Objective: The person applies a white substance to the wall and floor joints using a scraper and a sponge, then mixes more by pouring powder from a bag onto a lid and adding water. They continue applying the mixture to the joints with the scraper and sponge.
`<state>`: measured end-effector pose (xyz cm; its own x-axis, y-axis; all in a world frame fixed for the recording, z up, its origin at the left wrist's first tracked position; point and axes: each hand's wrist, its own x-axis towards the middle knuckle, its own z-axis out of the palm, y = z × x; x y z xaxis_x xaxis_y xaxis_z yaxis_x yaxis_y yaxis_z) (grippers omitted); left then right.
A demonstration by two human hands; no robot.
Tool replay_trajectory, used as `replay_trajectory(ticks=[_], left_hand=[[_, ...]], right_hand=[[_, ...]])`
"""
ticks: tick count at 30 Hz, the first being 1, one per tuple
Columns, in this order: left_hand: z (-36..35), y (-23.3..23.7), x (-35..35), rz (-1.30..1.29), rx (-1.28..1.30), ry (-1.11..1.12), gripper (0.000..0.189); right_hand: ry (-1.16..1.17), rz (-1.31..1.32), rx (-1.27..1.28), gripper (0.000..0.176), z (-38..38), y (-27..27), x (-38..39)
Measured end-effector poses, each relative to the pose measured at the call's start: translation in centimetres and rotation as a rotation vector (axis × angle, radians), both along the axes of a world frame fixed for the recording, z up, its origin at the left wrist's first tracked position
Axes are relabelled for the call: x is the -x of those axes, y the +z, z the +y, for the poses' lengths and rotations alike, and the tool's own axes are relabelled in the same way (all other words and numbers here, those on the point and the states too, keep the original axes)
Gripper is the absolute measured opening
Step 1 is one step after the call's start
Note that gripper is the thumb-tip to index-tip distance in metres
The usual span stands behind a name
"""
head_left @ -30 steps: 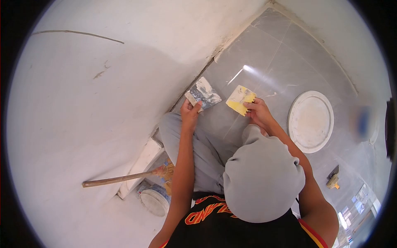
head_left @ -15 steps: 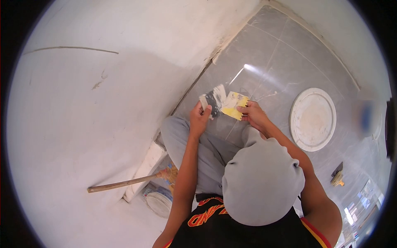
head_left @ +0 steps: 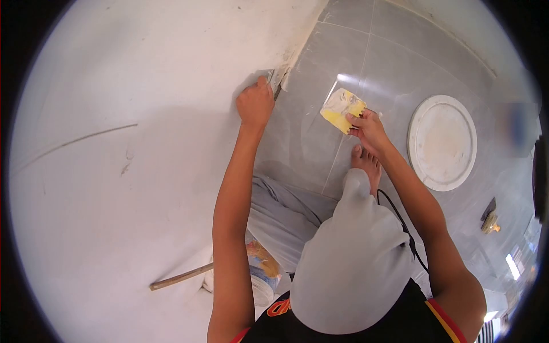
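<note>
My left hand (head_left: 255, 106) is closed around a putty knife (head_left: 270, 76), of which only a small part shows past the fingers. It presses in against the white wall (head_left: 189, 74), low down by the joint with the grey tiled floor (head_left: 297, 143). My right hand (head_left: 370, 130) pinches a yellow notched spreader (head_left: 337, 112) by its toothed edge, above the tiles. Whitish paste covers much of the spreader's upper face. My bare foot (head_left: 367, 164) rests on the floor just below that hand.
A round white lid (head_left: 442, 143) lies on the tiles at right, with another scraper (head_left: 490, 217) nearer me. A black cable (head_left: 394, 208) runs beside my raised knee. At lower left are a wooden stick (head_left: 180, 277) and a paste-smeared bucket (head_left: 264, 286).
My left hand has carried the putty knife away from the spreader, up and left to the wall's base. My right hand has shifted slightly forward with the spreader. My foot has come into view.
</note>
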<state>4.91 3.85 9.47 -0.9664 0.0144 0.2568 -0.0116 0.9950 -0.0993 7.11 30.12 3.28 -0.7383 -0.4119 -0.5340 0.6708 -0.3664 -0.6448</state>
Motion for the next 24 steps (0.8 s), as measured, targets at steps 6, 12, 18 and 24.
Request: replay_trajectory(ticks=[6,12,18,24], left_hand=[[1.2,-1.3,1.7,-0.091,0.028,0.036,0.016],[1.9,1.0,1.1,-0.133,-0.03,0.169,0.017],[1.0,-3.7,2.1,-0.233,0.135,0.099,0.021],[0.9,-1.6,1.3,-0.308,0.081,0.214,0.018]], right_hand=[[0.017,0.003,0.002,0.023,1.0,-1.5,-0.8],[0.048,0.006,0.008,0.021,1.3,-1.5,-1.0],[0.048,0.024,-0.031,0.02,1.1,-1.4,-0.7],[0.06,0.066,-0.106,0.02,1.4,-2.0,-0.9]])
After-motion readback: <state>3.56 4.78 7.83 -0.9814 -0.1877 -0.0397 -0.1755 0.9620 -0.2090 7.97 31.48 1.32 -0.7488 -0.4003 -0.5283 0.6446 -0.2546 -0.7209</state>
